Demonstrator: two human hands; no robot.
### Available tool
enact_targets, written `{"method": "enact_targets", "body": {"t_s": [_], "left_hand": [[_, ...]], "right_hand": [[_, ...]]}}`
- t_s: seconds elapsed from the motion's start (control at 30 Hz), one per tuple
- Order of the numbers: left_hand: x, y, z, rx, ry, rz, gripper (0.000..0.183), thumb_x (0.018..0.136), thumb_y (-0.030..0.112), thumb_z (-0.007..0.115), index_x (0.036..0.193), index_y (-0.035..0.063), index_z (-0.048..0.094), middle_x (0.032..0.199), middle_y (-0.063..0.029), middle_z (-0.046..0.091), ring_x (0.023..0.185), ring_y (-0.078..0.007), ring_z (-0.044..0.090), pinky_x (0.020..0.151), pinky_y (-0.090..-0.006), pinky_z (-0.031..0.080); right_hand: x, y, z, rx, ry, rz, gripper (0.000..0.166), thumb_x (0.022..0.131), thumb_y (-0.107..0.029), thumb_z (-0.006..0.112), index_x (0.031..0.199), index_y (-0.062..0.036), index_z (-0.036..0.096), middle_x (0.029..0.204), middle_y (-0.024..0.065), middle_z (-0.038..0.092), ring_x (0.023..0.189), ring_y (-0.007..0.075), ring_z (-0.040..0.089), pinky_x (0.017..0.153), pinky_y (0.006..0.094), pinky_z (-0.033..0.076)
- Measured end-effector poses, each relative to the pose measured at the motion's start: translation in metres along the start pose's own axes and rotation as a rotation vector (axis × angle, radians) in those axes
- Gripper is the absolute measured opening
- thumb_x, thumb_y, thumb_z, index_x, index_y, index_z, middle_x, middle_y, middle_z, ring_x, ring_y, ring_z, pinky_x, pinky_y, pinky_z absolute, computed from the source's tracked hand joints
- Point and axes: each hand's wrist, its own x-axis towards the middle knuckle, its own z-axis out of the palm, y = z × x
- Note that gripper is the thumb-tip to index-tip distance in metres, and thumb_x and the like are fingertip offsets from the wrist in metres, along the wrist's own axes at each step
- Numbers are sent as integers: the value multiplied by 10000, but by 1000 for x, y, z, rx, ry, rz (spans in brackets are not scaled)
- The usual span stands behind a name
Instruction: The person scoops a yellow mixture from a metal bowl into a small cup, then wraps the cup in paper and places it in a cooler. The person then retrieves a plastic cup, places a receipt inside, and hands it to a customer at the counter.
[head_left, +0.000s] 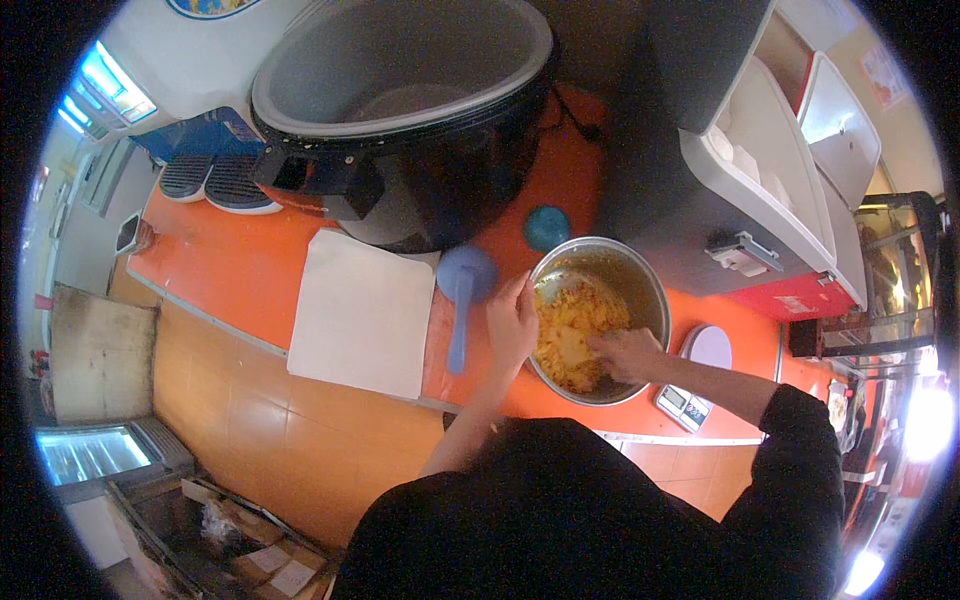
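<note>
A round metal pot (660, 289) stands on the orange counter before me, holding a yellow-orange, crumbly mixture (581, 304). My left hand (514, 319) grips the pot's left rim, thumb side up. Inside the pot, my right hand (626, 356) reaches in from the right with its fingers down in the mixture. Those fingertips are partly hidden, and whether they close on anything is unclear. Left of the pot lies a blue plastic ladle or scoop (466, 276), its handle towards me. A digital kitchen scale (686, 401) sits close to the pot's right side.
White paper sheets (364, 311) overhang the counter's (217, 262) front edge. A large, open black cooker (450, 176) with a grey inner pot stands behind them. Behind the metal pot is a small teal round object (547, 228). An open grey cooler box (675, 187) rises at right.
</note>
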Motion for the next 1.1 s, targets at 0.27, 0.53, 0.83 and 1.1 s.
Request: {"method": "enact_targets", "body": {"t_s": [0.27, 0.53, 0.83, 1.1], "left_hand": [[-2, -9, -1, 52, -12, -113, 215, 832, 97, 474, 959, -36, 585, 848, -212, 601, 772, -312, 596, 675, -347, 451], [-9, 3, 6, -107, 46, -115, 230, 853, 93, 459, 992, -54, 568, 882, -175, 619, 822, -213, 598, 725, -297, 442], [-15, 15, 6, -3, 15, -103, 238, 856, 104, 451, 991, -58, 561, 883, -195, 606, 822, -261, 597, 722, -341, 442], [15, -9, -13, 55, -163, -134, 281, 821, 58, 461, 1092, 13, 520, 1047, -193, 549, 1000, -327, 510, 867, -369, 387]], "right_hand": [[9, 59, -52, -393, 57, -106, 373, 710, -180, 547, 1082, -175, 523, 690, 113, 616, 635, 263, 622, 542, 411, 484], [-9, -7, -19, 3, -166, -121, 283, 731, -223, 581, 989, -121, 530, 839, 148, 617, 704, 273, 625, 599, 431, 474], [9, -24, 8, 2255, -12, 669, 154, 829, -235, 543, 855, -133, 431, 528, -47, 300, 375, 50, 244, 343, 194, 182], [-60, 24, -42, 1651, 179, 452, 116, 835, -194, 533, 897, -115, 477, 502, -22, 387, 397, 56, 357, 355, 221, 257]]}}
